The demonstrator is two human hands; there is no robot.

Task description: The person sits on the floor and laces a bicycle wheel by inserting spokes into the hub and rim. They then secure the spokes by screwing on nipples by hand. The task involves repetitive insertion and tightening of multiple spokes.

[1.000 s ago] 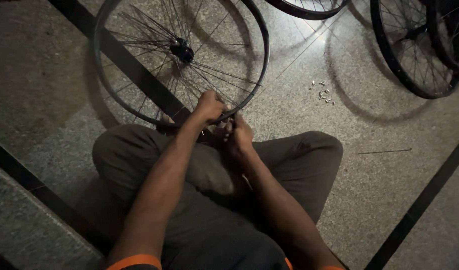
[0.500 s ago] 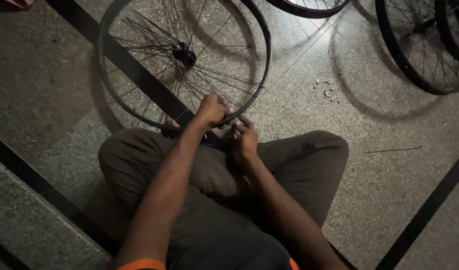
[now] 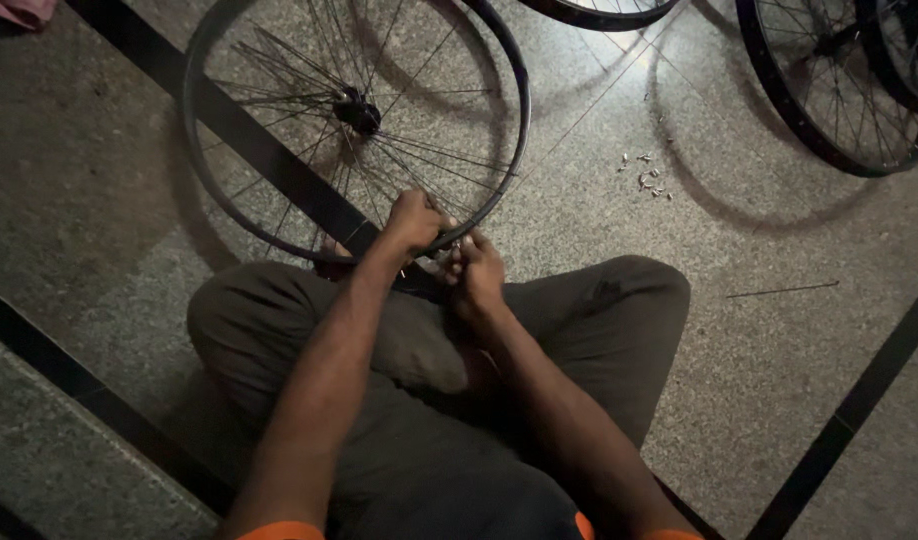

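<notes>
Since half a second ago your hands have kept their place on the near edge of the wheel; only the view has shifted slightly, and the rim sits a little lower toward your lap.

Your left hand [image 3: 414, 220] is curled shut over the rim of the spoked bicycle wheel [image 3: 229, 70], fingers wrapped on top of it. Your right hand [image 3: 474, 268] sits just beside it, touching the same stretch of rim, fingers drawn together as if pinching something small; what lies between them is too dark to tell.

The wheel lies flat on the stone floor [image 3: 779, 400], its hub [image 3: 357, 110] beyond your left hand. A scatter of small metal pieces [image 3: 647, 175] lies beyond and to the right of your right hand. A thin loose spoke [image 3: 784, 291] lies well to its right. Another wheel [image 3: 809, 120] rests farther off on that side.
</notes>
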